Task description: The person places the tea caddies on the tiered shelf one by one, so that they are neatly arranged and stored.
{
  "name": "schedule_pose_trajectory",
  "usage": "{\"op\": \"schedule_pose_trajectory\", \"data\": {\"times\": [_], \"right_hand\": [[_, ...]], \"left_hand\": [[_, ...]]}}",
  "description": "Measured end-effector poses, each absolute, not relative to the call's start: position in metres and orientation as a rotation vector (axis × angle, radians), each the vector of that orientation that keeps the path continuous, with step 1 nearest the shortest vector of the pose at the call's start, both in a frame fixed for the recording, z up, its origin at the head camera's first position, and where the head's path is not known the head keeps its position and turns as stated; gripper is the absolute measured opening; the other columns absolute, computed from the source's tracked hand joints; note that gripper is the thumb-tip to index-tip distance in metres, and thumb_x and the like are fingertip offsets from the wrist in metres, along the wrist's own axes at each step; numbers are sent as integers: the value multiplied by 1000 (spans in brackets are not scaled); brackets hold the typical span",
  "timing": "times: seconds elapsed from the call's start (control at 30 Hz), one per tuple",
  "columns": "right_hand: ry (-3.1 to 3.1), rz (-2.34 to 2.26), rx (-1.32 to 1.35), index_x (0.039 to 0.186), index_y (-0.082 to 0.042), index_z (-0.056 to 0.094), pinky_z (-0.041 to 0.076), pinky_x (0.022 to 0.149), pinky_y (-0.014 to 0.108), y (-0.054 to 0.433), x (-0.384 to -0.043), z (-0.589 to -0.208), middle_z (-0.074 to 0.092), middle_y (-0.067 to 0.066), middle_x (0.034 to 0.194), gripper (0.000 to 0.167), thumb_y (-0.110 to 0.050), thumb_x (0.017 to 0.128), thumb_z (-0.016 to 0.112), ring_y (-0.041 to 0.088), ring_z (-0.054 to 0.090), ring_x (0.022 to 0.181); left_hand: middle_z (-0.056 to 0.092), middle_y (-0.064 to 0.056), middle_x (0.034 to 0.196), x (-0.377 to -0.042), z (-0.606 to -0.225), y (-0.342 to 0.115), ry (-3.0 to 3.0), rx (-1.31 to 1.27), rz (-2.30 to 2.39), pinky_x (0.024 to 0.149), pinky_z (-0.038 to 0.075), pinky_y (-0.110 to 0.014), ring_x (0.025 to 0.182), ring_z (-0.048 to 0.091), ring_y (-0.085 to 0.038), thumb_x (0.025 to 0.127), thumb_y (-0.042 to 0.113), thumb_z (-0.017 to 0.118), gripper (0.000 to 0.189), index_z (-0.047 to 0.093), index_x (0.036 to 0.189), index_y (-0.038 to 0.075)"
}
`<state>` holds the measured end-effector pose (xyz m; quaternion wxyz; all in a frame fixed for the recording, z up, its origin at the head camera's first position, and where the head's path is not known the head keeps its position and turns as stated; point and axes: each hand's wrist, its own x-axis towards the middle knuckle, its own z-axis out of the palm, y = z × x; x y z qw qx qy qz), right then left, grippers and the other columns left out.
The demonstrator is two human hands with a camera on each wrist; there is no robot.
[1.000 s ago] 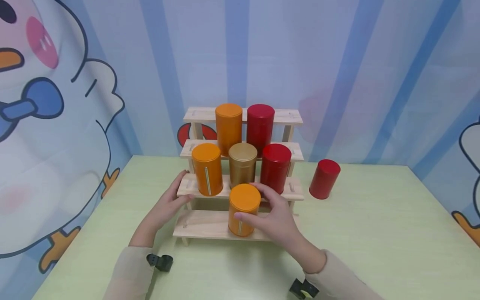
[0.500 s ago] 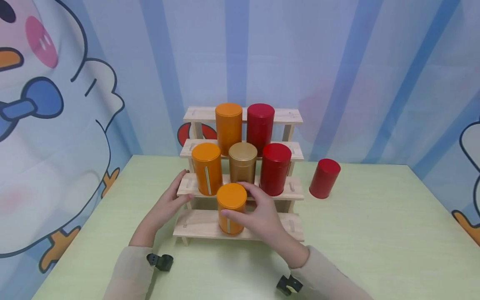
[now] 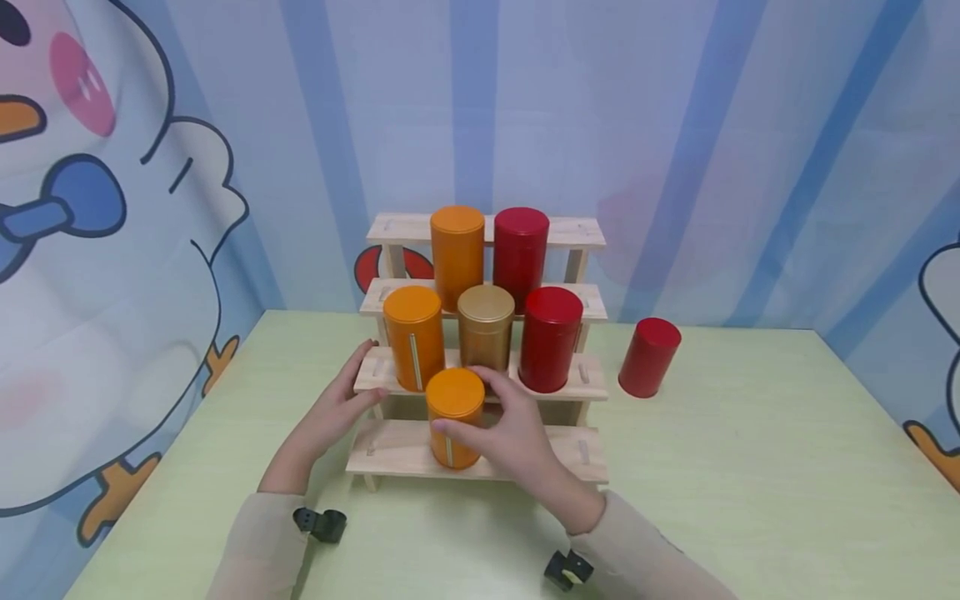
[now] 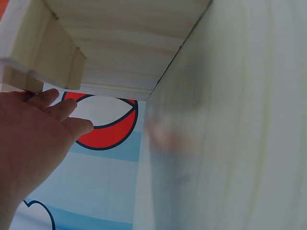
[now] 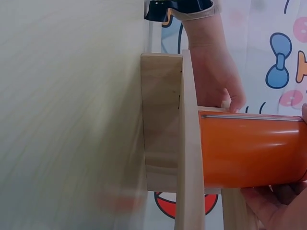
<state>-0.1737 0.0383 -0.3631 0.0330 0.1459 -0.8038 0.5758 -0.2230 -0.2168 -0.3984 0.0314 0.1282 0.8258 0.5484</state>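
Note:
A stepped wooden display rack (image 3: 397, 446) stands on the table. My right hand (image 3: 517, 433) grips an orange tin canister (image 3: 453, 396) on the lowest step, thumb in front and fingers round the far side. In the right wrist view the canister (image 5: 254, 148) has its base against the step. My left hand (image 3: 330, 417) holds the left end of the step above, thumb at its front edge; in the left wrist view its fingers reach the wood. That step bears another orange canister (image 3: 415, 342), a gold canister (image 3: 486, 329) and a red canister (image 3: 551, 342).
Higher up the rack stand an orange canister (image 3: 457, 258) and a red canister (image 3: 520, 258). Another red canister (image 3: 649, 358) is on the table (image 3: 750, 433) right of the rack. A printed cloth (image 3: 547, 108) hangs behind.
The right hand has moved the orange canister leftward along the lowest step, with only a small shift in the last half second. The left hand has kept its place.

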Motion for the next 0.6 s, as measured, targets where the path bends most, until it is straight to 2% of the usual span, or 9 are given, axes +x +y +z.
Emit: {"op": "schedule_pose_trajectory", "data": {"times": [0.6], "right_hand": [[-2412, 1807, 468, 132, -18, 56, 49, 98, 41, 34, -172, -366, 60, -4, 128, 65, -34, 75, 83, 18, 55, 115]], "left_hand": [[9, -16, 161, -223, -400, -218, 2518, 410, 1709, 112, 24, -58, 143, 21, -41, 99, 26, 54, 78, 3, 157, 16]]}}
